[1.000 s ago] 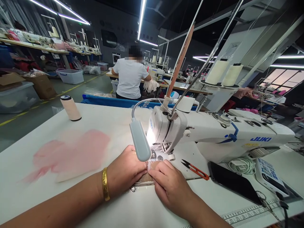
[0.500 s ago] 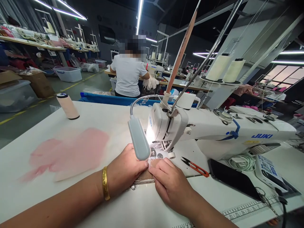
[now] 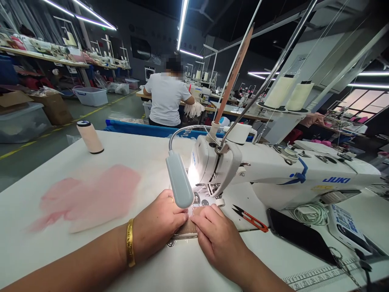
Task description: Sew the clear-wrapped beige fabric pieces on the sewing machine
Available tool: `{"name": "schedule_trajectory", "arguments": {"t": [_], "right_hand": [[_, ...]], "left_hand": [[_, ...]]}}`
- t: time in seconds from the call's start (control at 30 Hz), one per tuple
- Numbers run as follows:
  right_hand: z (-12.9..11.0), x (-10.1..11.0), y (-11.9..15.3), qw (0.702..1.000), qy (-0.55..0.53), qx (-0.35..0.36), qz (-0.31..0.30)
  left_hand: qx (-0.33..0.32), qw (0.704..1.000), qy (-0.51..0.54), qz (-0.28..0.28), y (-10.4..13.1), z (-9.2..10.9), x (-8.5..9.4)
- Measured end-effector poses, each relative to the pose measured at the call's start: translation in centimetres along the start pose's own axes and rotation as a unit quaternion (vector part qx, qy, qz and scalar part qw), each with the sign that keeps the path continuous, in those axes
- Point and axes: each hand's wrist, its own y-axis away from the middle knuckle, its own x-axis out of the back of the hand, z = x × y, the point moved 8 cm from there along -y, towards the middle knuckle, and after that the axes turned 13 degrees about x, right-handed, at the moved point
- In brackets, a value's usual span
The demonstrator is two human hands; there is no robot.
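Note:
Between my two hands lies a small brownish-beige piece of fabric [image 3: 187, 230], just in front of the needle area of a white JUKI sewing machine [image 3: 261, 162]. My left hand [image 3: 159, 221], with a gold bracelet at the wrist, grips the fabric's left side; its fingertips are partly behind the grey lamp head [image 3: 180, 182]. On the fabric's right side, my right hand [image 3: 217, 235] has thumb and fingers pressed together on the edge. The presser foot is partly hidden by the lamp. Sheer pink fabric [image 3: 100, 194] lies on the table to the left.
Orange-handled thread snips [image 3: 251, 219] and a black phone [image 3: 300, 235] lie to the right, near a coiled cable [image 3: 310, 213] and a white device [image 3: 349, 231]. A peach thread cone [image 3: 90, 138] stands at the far left. Ahead, a person [image 3: 167, 97] sits at another machine.
My left hand has shifted slightly back from the needle area, and a ring on it now shows. The right hand keeps nearly the same place. The whole view has tilted a little.

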Motion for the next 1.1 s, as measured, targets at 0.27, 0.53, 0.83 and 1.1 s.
{"name": "schedule_trajectory", "arguments": {"t": [0.27, 0.53, 0.83, 1.1], "right_hand": [[0.8, -0.4, -0.2, 1.0, 0.017, -0.015, -0.011], [1.4, -0.5, -0.4, 0.998, 0.053, -0.032, -0.011], [2.2, 0.8, -0.4, 0.997, 0.048, -0.058, 0.023], [2.0, 2.2, -0.5, 0.994, 0.058, -0.061, 0.065]], "left_hand": [[0.039, 0.999, -0.001, -0.012, -0.2, -0.6, -0.2], [0.117, 0.991, 0.018, -0.057, -1.5, -1.7, -0.5], [0.163, 0.982, 0.082, -0.044, -2.4, -2.9, -0.4], [0.187, 0.979, 0.07, -0.037, -1.9, -3.3, -0.7]]}}
